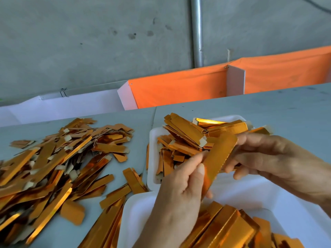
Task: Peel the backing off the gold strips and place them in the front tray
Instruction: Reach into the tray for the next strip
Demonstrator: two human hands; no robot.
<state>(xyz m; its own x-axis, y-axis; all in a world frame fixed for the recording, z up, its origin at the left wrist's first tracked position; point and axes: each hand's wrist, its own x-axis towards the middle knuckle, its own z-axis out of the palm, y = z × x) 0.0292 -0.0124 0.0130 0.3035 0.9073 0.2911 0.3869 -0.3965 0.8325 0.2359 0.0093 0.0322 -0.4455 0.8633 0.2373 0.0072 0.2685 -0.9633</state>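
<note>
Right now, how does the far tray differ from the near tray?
The far tray holds a jumbled heap of gold strips lying every way; the near tray holds strips laid roughly parallel. The far tray sits beyond both hands; the near tray lies under the left hand and right hand. Both are white.

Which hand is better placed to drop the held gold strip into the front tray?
Left, probably. The left hand pinches the gold strip's lower end directly above the front tray; the right hand holds its upper end farther back.
</note>
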